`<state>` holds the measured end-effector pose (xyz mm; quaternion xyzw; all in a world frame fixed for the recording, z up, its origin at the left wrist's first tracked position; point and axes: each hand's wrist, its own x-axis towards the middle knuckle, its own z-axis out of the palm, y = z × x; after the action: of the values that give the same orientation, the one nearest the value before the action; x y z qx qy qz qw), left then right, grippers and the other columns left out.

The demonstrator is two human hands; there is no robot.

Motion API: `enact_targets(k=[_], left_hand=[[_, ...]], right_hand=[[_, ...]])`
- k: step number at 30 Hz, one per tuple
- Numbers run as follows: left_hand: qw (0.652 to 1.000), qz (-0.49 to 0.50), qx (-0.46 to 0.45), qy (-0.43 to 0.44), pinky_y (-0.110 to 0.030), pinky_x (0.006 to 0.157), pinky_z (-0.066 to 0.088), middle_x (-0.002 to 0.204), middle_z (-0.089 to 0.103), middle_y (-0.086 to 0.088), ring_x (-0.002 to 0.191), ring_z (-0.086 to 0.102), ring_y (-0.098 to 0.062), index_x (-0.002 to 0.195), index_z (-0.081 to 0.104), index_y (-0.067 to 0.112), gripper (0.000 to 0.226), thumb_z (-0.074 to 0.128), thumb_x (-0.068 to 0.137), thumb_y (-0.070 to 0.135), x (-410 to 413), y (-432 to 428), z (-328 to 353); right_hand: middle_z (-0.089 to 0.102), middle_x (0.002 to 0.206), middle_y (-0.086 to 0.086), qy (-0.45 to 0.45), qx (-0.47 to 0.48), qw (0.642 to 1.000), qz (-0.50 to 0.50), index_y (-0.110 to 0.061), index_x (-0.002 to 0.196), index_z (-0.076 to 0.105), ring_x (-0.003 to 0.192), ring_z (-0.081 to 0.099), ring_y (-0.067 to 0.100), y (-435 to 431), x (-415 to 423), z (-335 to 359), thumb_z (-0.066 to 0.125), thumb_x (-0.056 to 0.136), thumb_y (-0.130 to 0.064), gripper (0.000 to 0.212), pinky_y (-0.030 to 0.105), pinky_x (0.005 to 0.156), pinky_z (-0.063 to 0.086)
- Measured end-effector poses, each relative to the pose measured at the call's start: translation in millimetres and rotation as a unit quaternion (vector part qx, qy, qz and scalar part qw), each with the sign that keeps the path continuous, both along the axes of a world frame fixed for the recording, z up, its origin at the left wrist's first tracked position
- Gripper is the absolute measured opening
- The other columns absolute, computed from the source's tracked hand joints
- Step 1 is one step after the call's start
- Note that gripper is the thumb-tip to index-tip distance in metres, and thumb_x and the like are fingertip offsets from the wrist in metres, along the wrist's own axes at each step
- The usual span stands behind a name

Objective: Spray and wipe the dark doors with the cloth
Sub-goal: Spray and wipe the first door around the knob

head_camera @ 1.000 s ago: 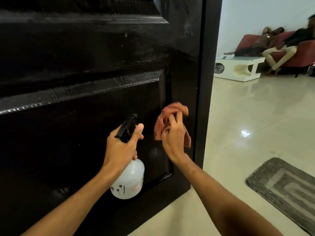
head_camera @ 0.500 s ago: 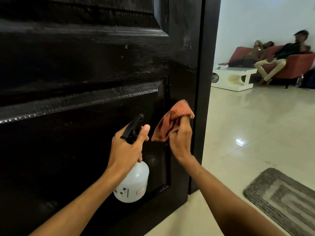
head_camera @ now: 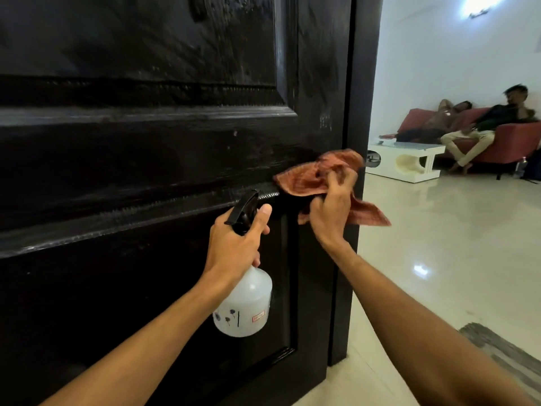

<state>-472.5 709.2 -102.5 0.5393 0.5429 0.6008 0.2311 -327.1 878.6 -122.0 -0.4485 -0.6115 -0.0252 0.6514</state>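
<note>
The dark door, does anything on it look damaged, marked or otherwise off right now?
Small pale scuffs show on the dark door near its right edge, just above the orange cloth in the right hand. Faint streaks cross the upper panel. The left hand holds the spray bottle upright; nothing is spilled.

door [head_camera: 146, 159] blocks ahead — open floor [head_camera: 439, 244] lies right.

Glossy black panelled door [head_camera: 146, 159], crumpled orange cloth [head_camera: 310, 178] pressed against it
</note>
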Motion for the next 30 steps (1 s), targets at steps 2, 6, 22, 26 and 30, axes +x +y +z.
enact_targets(k=[2, 6, 22, 26, 30], left_hand=[[1.000, 0.008, -0.002, -0.011, -0.035, 0.058, 0.058, 0.090, 0.075, 0.000, 0.045, 0.056, -0.018, 0.094, 0.068, 0.019, 0.035, 0.065, 0.093, 0.054, -2.1, -4.9, 2.6], [0.999, 0.028, 0.013, -0.036, -0.032, 0.050, 0.051, 0.087, 0.076, -0.001, 0.042, 0.055, -0.017, 0.099, 0.070, 0.020, 0.031, 0.067, 0.093, 0.050, -18.2, -18.1, 12.6], [0.994, 0.107, -0.008, -0.015, -0.029, 0.048, 0.052, 0.079, 0.070, -0.016, 0.045, 0.054, -0.016, 0.092, 0.067, 0.012, 0.031, 0.065, 0.098, 0.042, -73.3, -72.0, 5.6], [0.987, 0.160, 0.004, 0.004, -0.025, 0.045, 0.052, 0.081, 0.072, -0.012, 0.043, 0.055, -0.013, 0.092, 0.067, 0.016, 0.027, 0.066, 0.097, 0.043, -101.0, -99.5, 6.6], [0.977, 0.213, 0.014, -0.004, -0.024, 0.045, 0.052, 0.080, 0.069, -0.018, 0.044, 0.054, -0.011, 0.094, 0.067, 0.012, 0.026, 0.067, 0.096, 0.038, -135.0, -136.0, 0.8]], right_hand=[[0.039, 0.142, 0.017, 0.073, -0.041, 0.996, -0.009, -0.002, 0.111, 0.062, 0.117, 0.054, 0.031, -14.3, -11.4, 1.5, 0.052, 0.081, 0.012, 0.035, 0.040, 0.110, 0.043], [0.051, 0.133, 0.017, -0.212, 0.130, 0.957, 0.147, -0.006, 0.125, 0.062, 0.118, 0.055, 0.031, -64.8, -66.9, -0.7, 0.062, 0.083, 0.002, 0.043, 0.037, 0.102, 0.049], [0.052, 0.134, 0.016, 0.082, 0.012, 0.995, 0.054, -0.003, 0.117, 0.060, 0.119, 0.057, 0.032, -98.4, -94.9, 17.5, 0.048, 0.077, 0.010, 0.043, 0.042, 0.107, 0.046], [0.062, 0.116, 0.013, 0.054, 0.052, 0.990, 0.117, -0.003, 0.121, 0.057, 0.104, 0.060, 0.023, -120.2, -123.8, 18.6, 0.051, 0.073, 0.011, 0.050, 0.036, 0.096, 0.050], [0.060, 0.126, 0.022, 0.052, 0.084, 0.985, 0.145, -0.003, 0.111, 0.070, 0.112, 0.056, 0.031, -155.4, -169.9, 17.2, 0.057, 0.068, 0.012, 0.047, 0.031, 0.097, 0.045]])
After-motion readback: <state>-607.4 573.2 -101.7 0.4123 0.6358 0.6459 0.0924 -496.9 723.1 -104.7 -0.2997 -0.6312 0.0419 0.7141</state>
